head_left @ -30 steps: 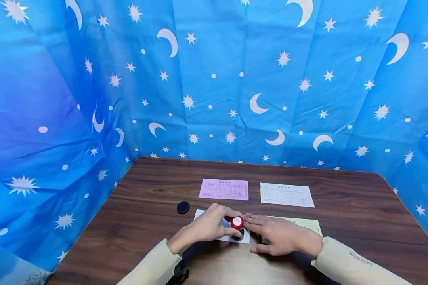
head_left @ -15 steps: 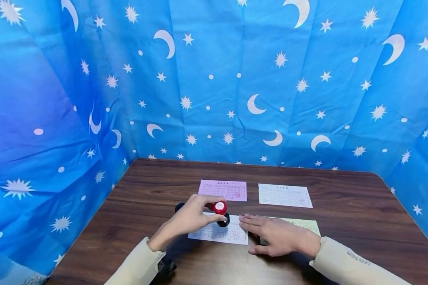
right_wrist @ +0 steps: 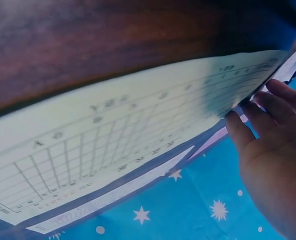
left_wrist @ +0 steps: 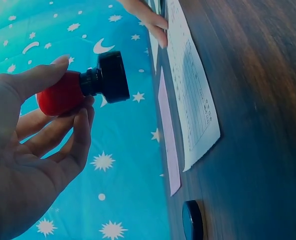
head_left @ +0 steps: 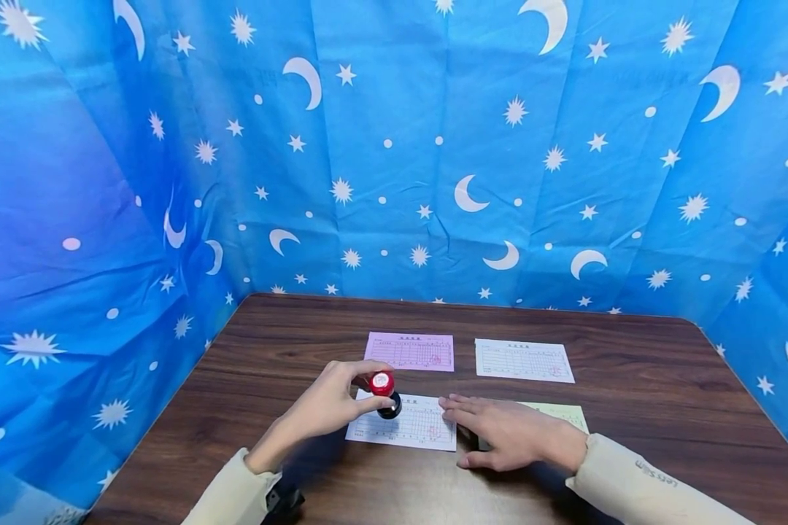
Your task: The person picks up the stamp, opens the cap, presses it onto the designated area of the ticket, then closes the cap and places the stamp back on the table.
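Note:
My left hand (head_left: 331, 399) pinches a stamp (head_left: 382, 383) by its red rounded handle. In the left wrist view the black stamp head (left_wrist: 114, 77) points toward the table, raised off the paper. Below it lies a white printed form (head_left: 403, 432) bearing a red seal mark near its lower right corner. My right hand (head_left: 519, 434) lies with straight fingers, its fingertips on that form's right edge. Under the right hand is a pale yellow-green form (head_left: 568, 415), partly hidden by it.
Behind the hands, a pink form (head_left: 410, 351) and another white form (head_left: 524, 361) lie on the brown wooden table (head_left: 657, 408), each with a red mark. A round black cap (left_wrist: 192, 220) rests on the table at the left. A blue star-patterned curtain (head_left: 394, 168) surrounds the table.
My left hand has lifted the stamp off the white form and moved it left, uncovering the red mark at the form's lower right. My right hand has stayed in place.

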Demonstrator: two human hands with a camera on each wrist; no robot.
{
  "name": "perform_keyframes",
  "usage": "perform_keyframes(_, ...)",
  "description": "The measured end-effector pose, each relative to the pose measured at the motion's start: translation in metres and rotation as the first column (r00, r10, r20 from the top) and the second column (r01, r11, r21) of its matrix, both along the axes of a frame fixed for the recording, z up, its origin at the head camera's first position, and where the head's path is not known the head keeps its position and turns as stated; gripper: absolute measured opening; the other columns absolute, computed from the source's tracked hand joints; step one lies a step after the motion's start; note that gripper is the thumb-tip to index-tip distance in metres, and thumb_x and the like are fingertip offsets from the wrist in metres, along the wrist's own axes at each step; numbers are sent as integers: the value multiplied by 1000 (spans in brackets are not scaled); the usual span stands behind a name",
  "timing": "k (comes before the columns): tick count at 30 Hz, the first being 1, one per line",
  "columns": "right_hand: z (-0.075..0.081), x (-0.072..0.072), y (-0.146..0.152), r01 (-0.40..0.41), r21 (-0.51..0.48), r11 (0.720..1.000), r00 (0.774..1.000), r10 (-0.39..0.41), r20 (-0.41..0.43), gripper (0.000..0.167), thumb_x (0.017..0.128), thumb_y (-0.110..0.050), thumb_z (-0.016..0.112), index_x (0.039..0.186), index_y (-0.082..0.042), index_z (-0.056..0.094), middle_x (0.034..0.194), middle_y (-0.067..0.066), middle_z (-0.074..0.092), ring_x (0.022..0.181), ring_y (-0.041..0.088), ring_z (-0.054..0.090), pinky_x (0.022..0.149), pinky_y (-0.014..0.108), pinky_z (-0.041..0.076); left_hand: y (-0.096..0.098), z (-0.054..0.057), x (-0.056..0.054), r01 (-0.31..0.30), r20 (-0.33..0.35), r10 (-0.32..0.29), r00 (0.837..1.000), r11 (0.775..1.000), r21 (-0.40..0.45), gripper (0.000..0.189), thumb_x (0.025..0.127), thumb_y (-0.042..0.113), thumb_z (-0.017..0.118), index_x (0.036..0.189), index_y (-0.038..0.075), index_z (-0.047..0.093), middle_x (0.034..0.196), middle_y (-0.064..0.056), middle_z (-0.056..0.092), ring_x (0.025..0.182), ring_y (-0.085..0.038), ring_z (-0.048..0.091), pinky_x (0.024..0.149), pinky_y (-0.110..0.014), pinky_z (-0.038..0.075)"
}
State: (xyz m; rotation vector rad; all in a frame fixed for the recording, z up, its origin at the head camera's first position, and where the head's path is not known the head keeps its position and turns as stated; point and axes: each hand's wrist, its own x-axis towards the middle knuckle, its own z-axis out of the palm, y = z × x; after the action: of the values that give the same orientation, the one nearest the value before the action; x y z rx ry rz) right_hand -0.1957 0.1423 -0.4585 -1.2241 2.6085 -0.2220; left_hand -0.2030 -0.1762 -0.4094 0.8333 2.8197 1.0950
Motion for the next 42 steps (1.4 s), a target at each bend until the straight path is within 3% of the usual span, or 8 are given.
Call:
perform_keyframes(4, 2, 1, -1, -20, -3, 1000, 999, 20, -33, 68, 103, -55, 60, 157, -15, 48, 173, 0, 34, 159, 24, 37, 126, 48, 36, -2, -1, 1, 8, 10, -8, 1000, 1000, 11, 43, 91, 33, 83, 128, 12, 74, 111, -1, 79, 91, -6, 68, 81, -40, 64)
perform_keyframes(8, 11, 1, -2, -25, -32, 999, 998, 23, -52, 68, 101, -56, 63, 154, -15, 52, 174, 1, 31, 161, 25, 33, 128, 58, 30, -3, -1, 1, 17, 15, -17, 1000, 1000, 11, 43, 93, 32, 82, 129, 11, 73, 109, -3, 79, 88, -5, 67, 78, -34, 62)
perform_keyframes(12, 29, 3, 2, 24, -80, 997, 999, -27, -43, 70, 99, -56, 65, 154, -14, 53, 173, 3, 34, 160, 25, 34, 128, 62, 26, -1, -2, 2, 19, 12, -19, 1000, 1000, 14, 43, 95, 29, 80, 133, 11, 71, 107, -2, 79, 83, -2, 65, 73, -30, 60)
perform_keyframes(19, 48, 18, 32, 146, -133, 980, 987, -152, -42, 62, 101, -53, 65, 149, -15, 59, 157, 4, 57, 143, 28, 57, 116, 55, 47, 5, -3, 2, 43, -17, -42, 999, 999, 18, 44, 97, 24, 77, 138, 14, 68, 107, 1, 78, 85, -3, 68, 78, -29, 60)
perform_keyframes(24, 47, 31, 59, 227, -147, 963, 971, -235, -36, 59, 101, -57, 63, 141, -14, 65, 143, 4, 68, 129, 25, 67, 104, 52, 56, 9, -2, 2, 86, -4, -86, 996, 996, 25, 30, 97, 20, 75, 127, 22, 73, 110, 1, 78, 87, -2, 68, 82, -36, 62)
perform_keyframes(28, 45, 40, 76, 269, -151, 951, 960, -278, -37, 59, 100, -59, 62, 137, -14, 68, 136, 4, 71, 123, 25, 69, 100, 52, 58, 16, -2, 3, 118, -3, -117, 993, 993, 5, 26, 98, 19, 73, 123, 26, 75, 114, 1, 79, 83, -2, 65, 77, -32, 60)
perform_keyframes(34, 39, 48, 99, 306, -165, 938, 945, -320, -66, 57, 100, -59, 64, 132, -13, 71, 131, 4, 73, 119, 25, 71, 96, 51, 59, 31, -5, 4, 166, 14, -166, 986, 986, 1, 23, 101, 16, 68, 122, 21, 74, 117, -1, 78, 88, -5, 64, 82, -35, 59)
perform_keyframes(42, 25, 53, 124, 338, -187, 922, 918, -367, -148, 56, 98, -61, 65, 128, -15, 73, 131, 3, 71, 121, 27, 69, 95, 52, 59, 64, -7, 2, 214, -31, -213, 976, 977, 5, 16, 101, 16, 65, 115, 17, 74, 111, 4, 76, 91, -4, 64, 85, -27, 57)
